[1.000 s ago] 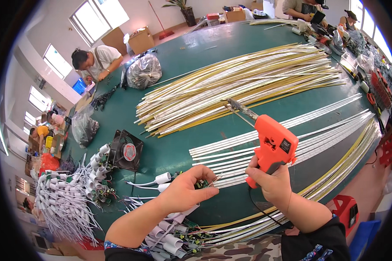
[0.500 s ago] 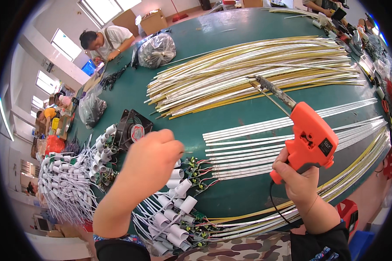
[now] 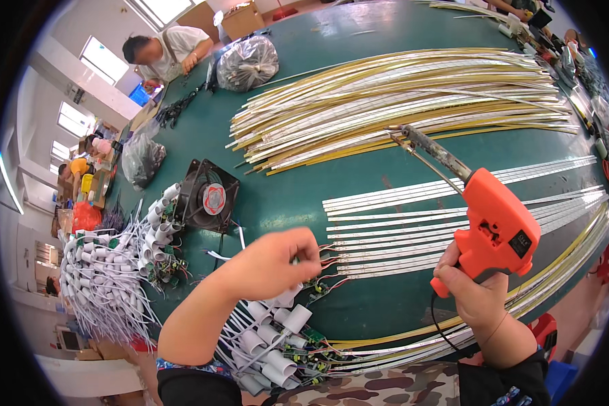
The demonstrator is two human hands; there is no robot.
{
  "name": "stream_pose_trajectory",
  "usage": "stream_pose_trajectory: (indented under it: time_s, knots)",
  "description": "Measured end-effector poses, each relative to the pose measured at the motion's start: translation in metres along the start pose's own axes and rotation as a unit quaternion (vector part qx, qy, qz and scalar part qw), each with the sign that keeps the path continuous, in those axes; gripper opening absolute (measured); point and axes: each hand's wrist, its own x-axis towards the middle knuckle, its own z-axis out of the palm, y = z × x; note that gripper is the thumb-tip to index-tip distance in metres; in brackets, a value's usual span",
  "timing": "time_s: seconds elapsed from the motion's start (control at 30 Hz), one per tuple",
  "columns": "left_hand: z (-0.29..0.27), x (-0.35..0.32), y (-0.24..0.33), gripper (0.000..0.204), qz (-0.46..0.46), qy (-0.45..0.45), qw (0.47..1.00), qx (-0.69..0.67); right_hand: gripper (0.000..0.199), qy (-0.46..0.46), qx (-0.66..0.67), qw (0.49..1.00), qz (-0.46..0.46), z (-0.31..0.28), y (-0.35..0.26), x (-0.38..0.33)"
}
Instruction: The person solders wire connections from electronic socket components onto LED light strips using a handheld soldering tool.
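My right hand (image 3: 477,294) grips the handle of an orange-red soldering gun (image 3: 501,216), its metal tip and thin feed tube pointing up and left over the table. My left hand (image 3: 277,264) is closed, with curled fingers above the left ends of the LED strips (image 3: 413,250). A bit of green shows between those fingers; I cannot make out what they hold. Red wires join the strips to small green circuit boards (image 3: 318,291), partly covered by the hand. White cylindrical housings (image 3: 277,365) with white cables lie below my left wrist.
A square black fan (image 3: 208,196) stands left of centre. Bundled strips (image 3: 399,101) lie across the far table (image 3: 298,196). More white housings (image 3: 108,271) pile up at the left. Bagged parts (image 3: 247,64) sit near a seated person (image 3: 169,54). A black cord (image 3: 436,318) hangs from the gun.
My left hand has moved right and down, from beside the fan to the wired strip ends. The soldering gun, still in my right hand, sits slightly lower and farther right in view.
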Motion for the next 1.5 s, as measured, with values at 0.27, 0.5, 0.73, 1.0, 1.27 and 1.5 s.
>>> stream_pose_trajectory:
  time_s: [0.27,0.5,0.73,1.0,1.27,1.5]
  knots:
    - [-0.001,-0.017,-0.013,0.018,0.036,-0.098,0.991,0.085,0.018,0.011,0.014,1.000,0.005,0.002,0.001,0.000]
    - [-0.009,-0.077,-0.005,0.012,0.112,-0.211,0.949,0.204,0.020,0.031,0.001,0.999,0.011,-0.003,0.001,0.002]
    - [-0.039,-0.115,0.006,0.009,0.095,-0.138,0.948,0.270,0.025,0.038,0.009,0.999,0.015,0.001,0.008,0.001]
    - [-0.028,0.033,-0.047,0.012,0.174,0.133,0.952,0.216,0.023,0.013,-0.006,1.000,0.001,0.001,0.010,0.003]
    - [-0.009,0.061,-0.046,0.011,0.190,0.049,0.954,0.225,0.021,0.000,-0.016,1.000,0.021,-0.002,0.015,0.006]
    - [-0.006,0.067,-0.055,0.010,0.195,0.084,0.961,0.177,0.044,-0.115,-0.060,0.990,0.057,-0.012,0.014,0.001]
